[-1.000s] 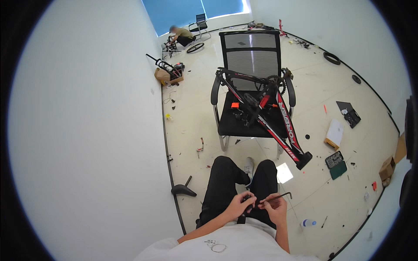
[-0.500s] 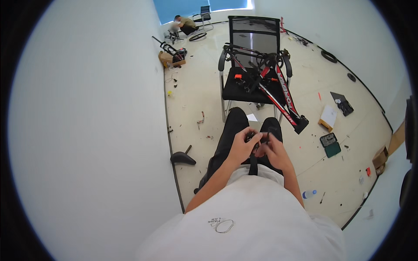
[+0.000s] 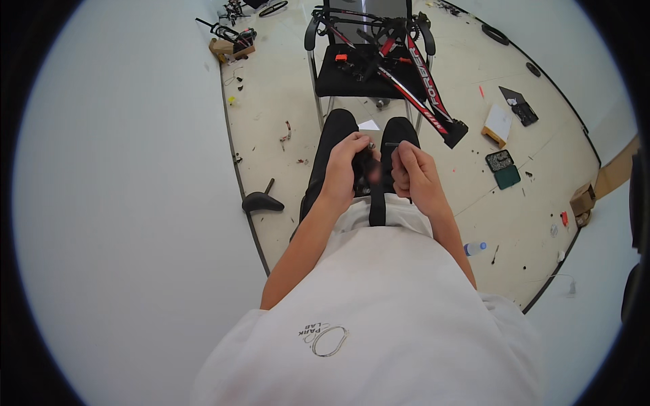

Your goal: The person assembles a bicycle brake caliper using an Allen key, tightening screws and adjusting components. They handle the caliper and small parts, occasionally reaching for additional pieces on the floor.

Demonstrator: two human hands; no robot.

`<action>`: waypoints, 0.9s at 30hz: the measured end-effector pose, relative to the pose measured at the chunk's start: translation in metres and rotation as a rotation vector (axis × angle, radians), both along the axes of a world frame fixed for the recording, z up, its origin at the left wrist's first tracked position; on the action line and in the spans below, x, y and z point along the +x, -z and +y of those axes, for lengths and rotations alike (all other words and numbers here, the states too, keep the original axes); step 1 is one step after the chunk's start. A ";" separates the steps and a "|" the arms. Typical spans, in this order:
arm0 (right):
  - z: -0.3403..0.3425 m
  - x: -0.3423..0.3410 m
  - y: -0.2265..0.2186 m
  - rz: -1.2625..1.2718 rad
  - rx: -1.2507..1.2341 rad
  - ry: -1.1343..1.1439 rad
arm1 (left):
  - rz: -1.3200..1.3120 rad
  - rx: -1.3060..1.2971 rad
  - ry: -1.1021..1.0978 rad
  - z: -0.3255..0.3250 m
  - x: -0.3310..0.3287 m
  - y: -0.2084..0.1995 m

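Note:
In my lap, my left hand (image 3: 345,168) is closed round a small black part with a bit of bare metal (image 3: 371,145); much of it is blurred or hidden against my dark trousers. To its right, my right hand (image 3: 416,174) is curled into a fist, apart from the left one. A thin dark rod-like tool (image 3: 392,144) sticks out from its thumb side toward the left hand. In front of my knees, a red, black and white bicycle frame (image 3: 414,95) lies across a black chair (image 3: 332,82), its near end overhanging the seat edge.
A bicycle saddle (image 3: 263,201) lies by the left wall. On the floor to the right are an opened green bit case (image 3: 506,177), a black tool case (image 3: 525,112), a white-topped box (image 3: 497,126) and a water bottle (image 3: 475,248). A fork (image 3: 218,30) leans over a carton farther off.
My hands have moved apart, the right one drawing away with the thin tool. The view has tilted downward, so the person at the back is mostly out of it.

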State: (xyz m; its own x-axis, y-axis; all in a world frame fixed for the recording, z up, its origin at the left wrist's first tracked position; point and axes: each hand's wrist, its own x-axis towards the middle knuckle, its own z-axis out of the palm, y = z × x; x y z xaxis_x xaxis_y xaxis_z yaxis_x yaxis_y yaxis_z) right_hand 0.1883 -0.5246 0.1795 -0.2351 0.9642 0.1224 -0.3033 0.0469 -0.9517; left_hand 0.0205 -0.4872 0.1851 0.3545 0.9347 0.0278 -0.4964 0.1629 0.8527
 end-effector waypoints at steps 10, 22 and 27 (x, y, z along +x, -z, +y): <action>-0.002 -0.001 -0.011 -0.148 0.062 0.032 | 0.011 -0.058 0.011 -0.009 0.010 -0.003; 0.003 -0.001 0.000 -0.394 0.267 0.179 | 0.112 0.027 0.020 -0.010 0.010 -0.006; 0.001 -0.006 -0.001 -0.588 0.519 0.355 | 0.103 -0.016 -0.049 -0.020 0.019 -0.010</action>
